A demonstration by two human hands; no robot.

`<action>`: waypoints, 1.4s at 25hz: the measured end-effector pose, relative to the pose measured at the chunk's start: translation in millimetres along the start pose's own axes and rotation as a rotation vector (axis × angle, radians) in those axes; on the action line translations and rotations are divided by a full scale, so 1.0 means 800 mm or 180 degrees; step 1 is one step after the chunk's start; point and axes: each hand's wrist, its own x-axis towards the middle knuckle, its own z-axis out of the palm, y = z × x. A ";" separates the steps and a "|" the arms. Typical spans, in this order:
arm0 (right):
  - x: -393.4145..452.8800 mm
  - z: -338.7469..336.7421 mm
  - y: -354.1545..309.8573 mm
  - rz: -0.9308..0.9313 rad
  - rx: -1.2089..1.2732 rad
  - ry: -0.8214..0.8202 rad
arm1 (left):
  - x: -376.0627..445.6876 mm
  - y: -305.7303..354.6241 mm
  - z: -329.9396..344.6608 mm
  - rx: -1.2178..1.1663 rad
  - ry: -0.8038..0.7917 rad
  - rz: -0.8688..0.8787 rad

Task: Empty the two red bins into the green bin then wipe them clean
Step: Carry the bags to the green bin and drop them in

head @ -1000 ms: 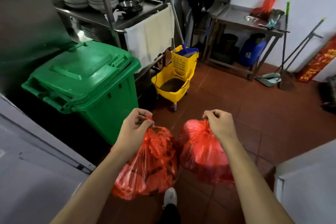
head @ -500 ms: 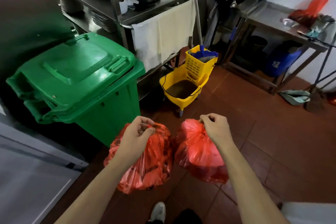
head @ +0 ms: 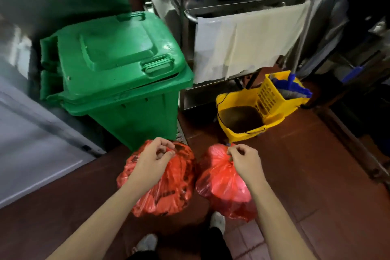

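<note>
Left hand: the left hand has its fingers curled round the gathered neck of the left red bag, which hangs above the floor.
Right hand: the right hand pinches the knotted top of the right red bag; the two bags touch side by side.
Green bin: the green bin stands at 11 o'clock from the hands, lid down, its front corner just beyond the left bag.
Open room: red tiled floor lies open toward 3 o'clock; a yellow mop bucket stands at 1 o'clock, and a white panel edges the 9 o'clock side.
Hidden: both bags' contents cannot be made out; the shelf rack at 12 o'clock is cut off at the top.
</note>
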 end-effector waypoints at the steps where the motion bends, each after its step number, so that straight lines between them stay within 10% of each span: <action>1: 0.018 -0.001 0.005 -0.0050 -0.0085 -0.0168 | 0.004 -0.002 0.011 0.0013 0.0130 -0.0138; 9: 0.133 0.022 0.037 -0.0235 -0.0609 -0.1009 | 0.034 -0.038 0.071 -0.0012 0.1051 -0.0737; 35: 0.405 0.362 0.361 0.0341 -0.1243 -0.1431 | 0.245 -0.513 0.269 0.0198 0.1032 -0.1902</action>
